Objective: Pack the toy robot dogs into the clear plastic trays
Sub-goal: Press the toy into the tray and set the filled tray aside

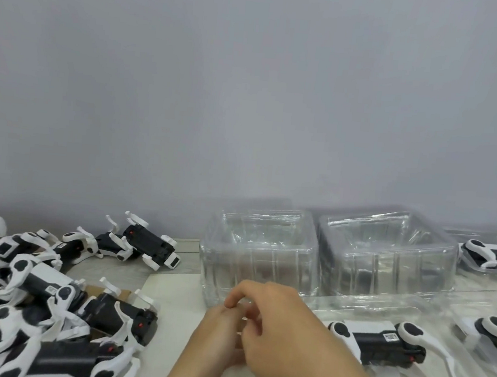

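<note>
Head view. Two hands meet at lower centre of the frame: the right hand [282, 335] lies over the left hand [222, 333], both with fingers [238, 295] curled inward toward one another. Whether they pinch anything cannot be told; the contact point is hidden and blurred. Just behind them, at centre, stands a stack of clear plastic trays [261, 249], and a second stack [386, 251] touches or nearly touches it on the right. The unpacked toy robot dogs [45, 300] lie heaped at lower left on the surface [171, 296]. At lower right one packed dog [378, 341] lies in a shallow tray; another [496, 330] shows at the right edge, and a third [491, 254] further up.

Risk, as judged: nested trays cling, so lifting one may draw up two, or tip the stack. The heaped dogs have thin white legs interlocked; pulling one free may drag neighbours off the surface.
</note>
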Available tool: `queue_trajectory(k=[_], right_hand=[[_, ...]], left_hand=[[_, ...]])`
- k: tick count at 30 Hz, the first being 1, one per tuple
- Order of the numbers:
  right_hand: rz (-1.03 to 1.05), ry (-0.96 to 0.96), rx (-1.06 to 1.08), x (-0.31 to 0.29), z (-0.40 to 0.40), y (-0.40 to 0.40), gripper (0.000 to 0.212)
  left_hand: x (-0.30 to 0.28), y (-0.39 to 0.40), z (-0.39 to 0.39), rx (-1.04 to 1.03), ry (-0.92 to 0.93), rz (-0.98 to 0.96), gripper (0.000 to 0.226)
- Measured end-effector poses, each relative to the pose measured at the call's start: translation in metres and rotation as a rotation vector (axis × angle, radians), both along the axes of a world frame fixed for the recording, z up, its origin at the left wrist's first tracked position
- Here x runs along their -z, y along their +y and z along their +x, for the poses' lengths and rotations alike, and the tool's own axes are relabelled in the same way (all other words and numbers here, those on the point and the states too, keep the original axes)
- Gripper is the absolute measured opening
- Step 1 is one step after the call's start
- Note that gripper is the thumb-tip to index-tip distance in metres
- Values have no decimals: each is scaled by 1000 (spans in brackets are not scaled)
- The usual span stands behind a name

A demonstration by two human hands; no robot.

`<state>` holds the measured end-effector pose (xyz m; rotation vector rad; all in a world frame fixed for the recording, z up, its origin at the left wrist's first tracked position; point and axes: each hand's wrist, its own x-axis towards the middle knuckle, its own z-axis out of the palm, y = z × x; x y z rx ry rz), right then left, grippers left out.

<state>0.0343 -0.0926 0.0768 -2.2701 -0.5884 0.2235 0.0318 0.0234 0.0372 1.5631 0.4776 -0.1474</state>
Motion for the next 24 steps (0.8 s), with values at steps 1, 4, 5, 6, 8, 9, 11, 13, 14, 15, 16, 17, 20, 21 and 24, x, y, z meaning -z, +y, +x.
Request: queue_trajectory(k=[1,4,5,6,8,9,11,13,14,15,16,17,20,21,24], right_hand=[[-1,0,4,1,1,-1,38],[-31,0,36,5,3,-6,31],[-48,15,56,6,4,-8,30],[-69,32,77,6,4,-12,29],[-112,65,115,7,6,-20,29],[-131,78,133,6,7,-25,28],[-160,96,175,5,11,-35,25],[-177,106,221,5,14,-45,23],[-183,104,246,5,16,-50,22],[-194,100,270,5,18,-54,22],[-204,95,291,5,19,-58,22],[-212,91,311,6,21,-62,22],[-218,77,382,6,23,-72,21],[-216,75,404,6,24,-75,20],[-228,57,442,7,26,-77,18]], left_hand=[[1,2,2,-17,-24,22,27],[1,12,3,-110,-108,106,18],[-1,16,2,-150,-149,161,17],[-2,20,1,-173,-189,220,17],[-11,27,-2,-215,-266,298,19],[-15,30,-3,-234,-299,307,20],[-23,37,-6,-260,-361,298,21],[-26,43,-8,-287,-400,288,23],[-26,45,-9,-301,-413,279,24],[-27,45,-9,-318,-415,275,24],[-26,46,-10,-331,-419,268,24],[-26,46,-9,-338,-419,266,24],[-25,46,-9,-332,-424,270,25],[-25,46,-9,-328,-425,271,25],[-22,46,-7,-325,-429,272,25]])
